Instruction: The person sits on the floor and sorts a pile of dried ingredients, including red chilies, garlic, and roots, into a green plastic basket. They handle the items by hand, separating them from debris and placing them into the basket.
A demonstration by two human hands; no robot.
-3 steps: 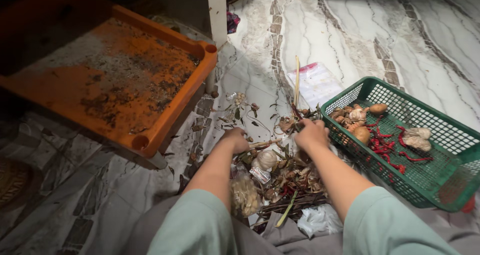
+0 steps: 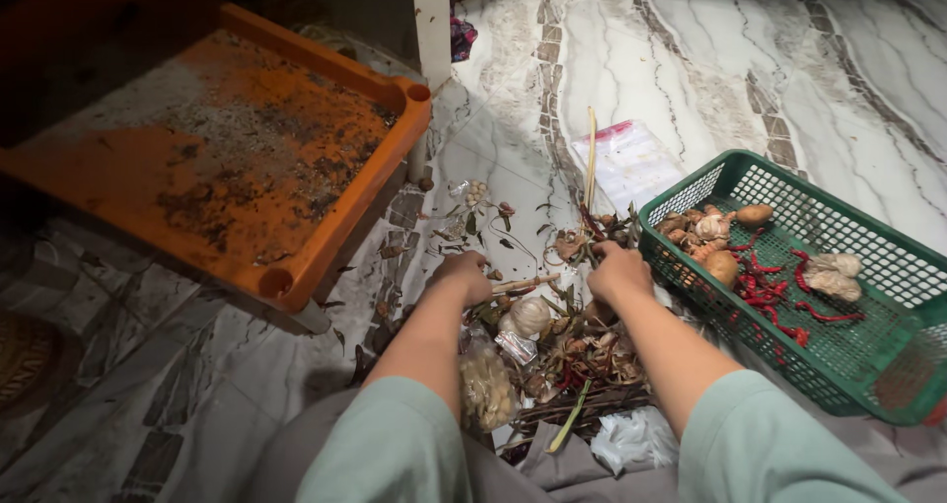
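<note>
L hand (image 2: 466, 274) is curled over the near edge of a heap of dry stalks and peelings (image 2: 577, 355) on the floor; fingers bent down into it, can't tell if they grip anything. R hand (image 2: 618, 269) is closed w/ knuckles up at the heap's far side, clenched on thin dry stems (image 2: 590, 229), just beside the green basket (image 2: 868, 365). A garlic bulb (image 2: 529, 316) lies btwn the wrists. Basket holds red chillies (image 2: 779, 296), roots and garlic. Behind the heap: clear plastic bag (image 2: 631, 163). Far left: dirty orange tray (image 2: 326, 237) on the marble floor (image 2: 691, 49).
</note>
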